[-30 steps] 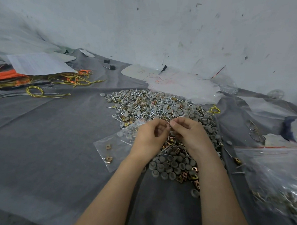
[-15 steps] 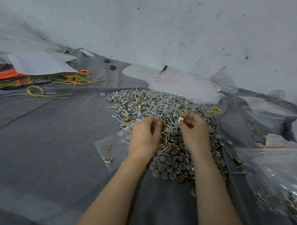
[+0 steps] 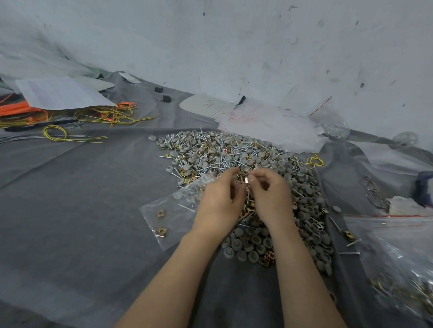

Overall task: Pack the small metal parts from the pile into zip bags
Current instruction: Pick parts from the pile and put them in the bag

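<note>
Step in hand, head view: picking is going on. As I judge it, the person is gathering single parts out of the pile (image 3: 235,157) before feeding them to a zip bag.
Right hand: the right hand (image 3: 271,196) is pinching a small brass clip (image 3: 247,180) between thumb and forefinger, just above the middle of the pile.
Left hand: the left hand (image 3: 218,201) is hovering just beside it with fingers curled inward. Its palm is facing away, so I cannot tell whether it is holding anything.
Pile: grey caps, long screws and brass clips are lying heaped on the grey cloth (image 3: 72,194), under and beyond both hands.
Zip bag: a clear zip bag (image 3: 163,211) is lying flat on the cloth, its far end running under the left hand and touching the pile's edge. A few caps, a screw and two brass clips are showing inside.
Progress: judging by the heap, most of the packing is waiting to be done. A big bag (image 3: 404,271) at the far right is holding mixed parts.
Next move: the clip is probably heading for the zip bag. That is calling for one hand to spread the opening while the other is dropping the part in without snagging the film.
Writing: a paper sheet (image 3: 59,92) at the left is carrying print too small to read. Plastic sheets (image 3: 262,121) beyond the pile are bearing illegible red scrawl. No brand is showing.
</note>
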The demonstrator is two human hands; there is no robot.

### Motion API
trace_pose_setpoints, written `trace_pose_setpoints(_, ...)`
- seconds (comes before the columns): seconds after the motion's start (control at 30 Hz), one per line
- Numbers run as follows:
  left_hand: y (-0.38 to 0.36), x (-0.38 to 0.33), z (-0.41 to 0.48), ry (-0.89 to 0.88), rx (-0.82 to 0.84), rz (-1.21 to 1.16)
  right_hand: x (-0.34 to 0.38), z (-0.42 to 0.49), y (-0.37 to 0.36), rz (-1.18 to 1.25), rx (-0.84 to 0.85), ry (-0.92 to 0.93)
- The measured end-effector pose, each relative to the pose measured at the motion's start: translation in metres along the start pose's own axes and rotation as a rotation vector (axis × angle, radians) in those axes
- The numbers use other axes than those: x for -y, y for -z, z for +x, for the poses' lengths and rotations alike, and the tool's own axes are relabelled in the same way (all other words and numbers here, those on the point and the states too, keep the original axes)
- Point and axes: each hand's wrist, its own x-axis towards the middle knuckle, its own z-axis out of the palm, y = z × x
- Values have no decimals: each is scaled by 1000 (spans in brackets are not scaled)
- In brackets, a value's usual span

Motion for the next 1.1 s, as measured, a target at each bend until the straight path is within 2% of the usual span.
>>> trace_pose_setpoints(0.2,-2,-1,-3,-185,-35,139,-7,3,-1,46,-13,-86)
trace_pose_setpoints(0.4,-1,0,-6,-191,-62,251,-9,5,-2,44,-22,-104)
trace_pose_setpoints(0.5,2,7,-6,-46,-40,432,-10,4,-1,28,-38,-108)
trace_pose_setpoints(0.63,12,23,6,271,161,606,-11,5,-1,8,-47,-118)
trace_pose_setpoints(0.73,16,25,14,344,246,651,-10,4,-1,12,-38,-113)
trace_pose_setpoints(0.97,21,19,13,262,180,573,-9,5,-1,108,-90,-131)
trace_pose_setpoints(1.1,21,14,5,113,120,508,-4,3,-1,138,-98,-88)
